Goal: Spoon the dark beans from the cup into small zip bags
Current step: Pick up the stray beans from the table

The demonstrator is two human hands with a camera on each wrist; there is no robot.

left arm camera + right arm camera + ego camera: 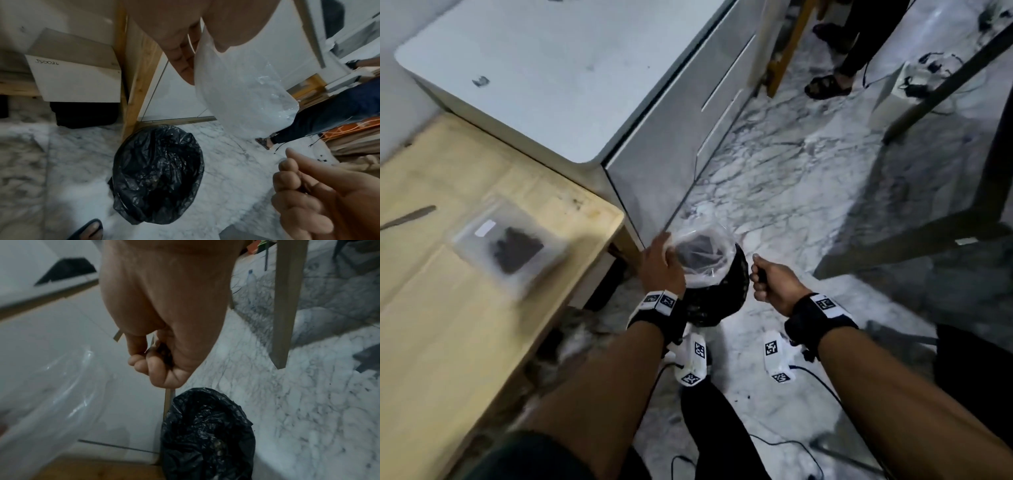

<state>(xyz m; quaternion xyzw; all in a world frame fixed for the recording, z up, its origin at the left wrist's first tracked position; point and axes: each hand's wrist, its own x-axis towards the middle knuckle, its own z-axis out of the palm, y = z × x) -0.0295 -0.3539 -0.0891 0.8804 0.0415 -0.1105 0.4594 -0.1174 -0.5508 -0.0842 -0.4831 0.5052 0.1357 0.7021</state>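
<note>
My left hand pinches the rim of a thin clear plastic cup and holds it over a bin with a black liner. In the left wrist view the clear cup looks empty, with the bin on the floor below it. My right hand is curled into a fist just right of the bin. In the right wrist view its fingers grip a dark clump and a thin pale strip. A zip bag of dark beans lies flat on the wooden table. A spoon lies at the table's far left.
A white cabinet stands behind the table. The floor is white marble. Dark table legs stand to the right. Another person's sandalled feet are at the back. Cables trail on the floor near my legs.
</note>
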